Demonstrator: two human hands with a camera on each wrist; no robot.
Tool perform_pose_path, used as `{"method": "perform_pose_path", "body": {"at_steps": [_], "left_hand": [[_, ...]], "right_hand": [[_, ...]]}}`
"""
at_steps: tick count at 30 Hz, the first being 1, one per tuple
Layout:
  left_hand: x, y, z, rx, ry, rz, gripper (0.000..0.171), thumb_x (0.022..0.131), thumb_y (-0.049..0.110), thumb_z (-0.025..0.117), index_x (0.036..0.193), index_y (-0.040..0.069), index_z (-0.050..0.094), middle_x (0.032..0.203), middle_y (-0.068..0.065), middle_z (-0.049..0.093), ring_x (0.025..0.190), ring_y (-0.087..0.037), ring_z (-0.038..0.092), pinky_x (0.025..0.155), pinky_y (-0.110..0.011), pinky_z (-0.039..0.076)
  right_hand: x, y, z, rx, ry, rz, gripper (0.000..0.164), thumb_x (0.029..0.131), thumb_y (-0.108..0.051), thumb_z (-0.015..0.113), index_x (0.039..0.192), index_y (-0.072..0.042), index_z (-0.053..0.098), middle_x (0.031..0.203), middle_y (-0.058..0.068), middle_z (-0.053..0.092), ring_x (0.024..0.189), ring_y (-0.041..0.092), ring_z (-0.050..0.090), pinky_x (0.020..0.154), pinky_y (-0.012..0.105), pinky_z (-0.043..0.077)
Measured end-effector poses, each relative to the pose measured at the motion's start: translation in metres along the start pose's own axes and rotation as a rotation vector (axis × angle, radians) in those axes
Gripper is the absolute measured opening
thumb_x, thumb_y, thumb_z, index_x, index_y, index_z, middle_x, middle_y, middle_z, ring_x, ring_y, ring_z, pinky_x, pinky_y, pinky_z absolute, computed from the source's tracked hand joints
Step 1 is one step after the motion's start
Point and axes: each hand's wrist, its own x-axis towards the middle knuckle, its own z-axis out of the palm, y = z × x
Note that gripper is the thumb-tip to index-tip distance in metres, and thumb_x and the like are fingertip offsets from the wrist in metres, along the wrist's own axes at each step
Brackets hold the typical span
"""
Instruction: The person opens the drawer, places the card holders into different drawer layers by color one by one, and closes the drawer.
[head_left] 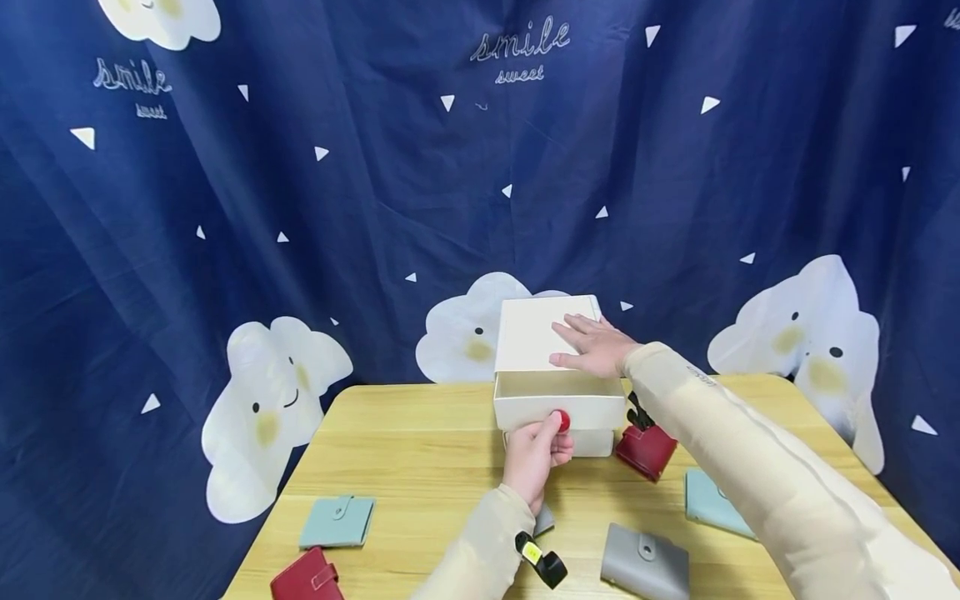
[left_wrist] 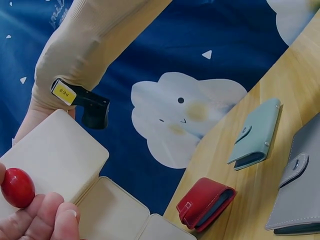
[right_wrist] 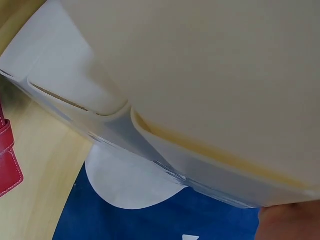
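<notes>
A small white drawer cabinet [head_left: 525, 333] stands toward the back of the table, its top drawer [head_left: 528, 412] pulled out so that the inside shows. My left hand [head_left: 529, 458] pinches the round red knob [head_left: 565, 421] on that drawer's front between thumb and fingers. The same red knob [left_wrist: 18, 188] shows large in the left wrist view, with fingertips around it. On the cabinet's top rests my right hand [head_left: 596, 344], palm down and fingers spread. Lower drawer fronts [left_wrist: 115, 210] sit closed beneath the pulled-out one.
A red wallet [head_left: 647, 450] lies close to the cabinet's right side. Further right is a teal wallet [head_left: 714, 498], partly behind my right sleeve. A grey wallet [head_left: 647, 562] lies in front. At left are another teal wallet [head_left: 336, 522] and red wallet [head_left: 307, 577]. A dark-blue curtain [head_left: 390, 208] hangs behind.
</notes>
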Motion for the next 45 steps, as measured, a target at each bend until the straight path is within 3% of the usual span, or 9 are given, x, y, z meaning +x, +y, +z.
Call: {"method": "perform_pose_path", "body": {"at_steps": [14, 21, 45], "left_hand": [[-0.011, -0.004, -0.003, -0.024, -0.019, -0.015, 0.036, 0.090, 0.033, 0.067, 0.083, -0.002, 0.071, 0.078, -0.021, 0.068, 0.059, -0.014, 0.063, 0.060, -0.025, 0.054], [-0.015, -0.006, -0.004, -0.019, -0.009, -0.007, 0.035, 0.090, 0.032, 0.066, 0.083, -0.002, 0.072, 0.070, -0.010, 0.068, 0.059, -0.013, 0.063, 0.058, -0.024, 0.054], [-0.030, -0.006, -0.006, 0.036, -0.022, 0.018, 0.036, 0.090, 0.031, 0.067, 0.085, -0.004, 0.072, 0.071, -0.010, 0.069, 0.060, -0.014, 0.063, 0.060, -0.025, 0.055]], "right_hand": [[0.003, 0.005, 0.003, -0.016, 0.011, -0.006, 0.082, 0.092, -0.068, 0.036, 0.154, -0.017, 0.022, 0.160, 0.011, 0.013, 0.147, 0.028, 0.007, 0.115, 0.055, 0.001], [0.003, 0.004, 0.001, -0.008, 0.015, -0.008, 0.081, 0.093, -0.068, 0.037, 0.154, -0.016, 0.022, 0.160, 0.012, 0.014, 0.147, 0.028, 0.008, 0.115, 0.055, 0.001], [0.006, 0.011, 0.007, -0.017, 0.019, -0.001, 0.085, 0.090, -0.074, 0.033, 0.154, -0.019, 0.021, 0.160, 0.009, 0.013, 0.147, 0.026, 0.006, 0.115, 0.053, 0.000]]}}
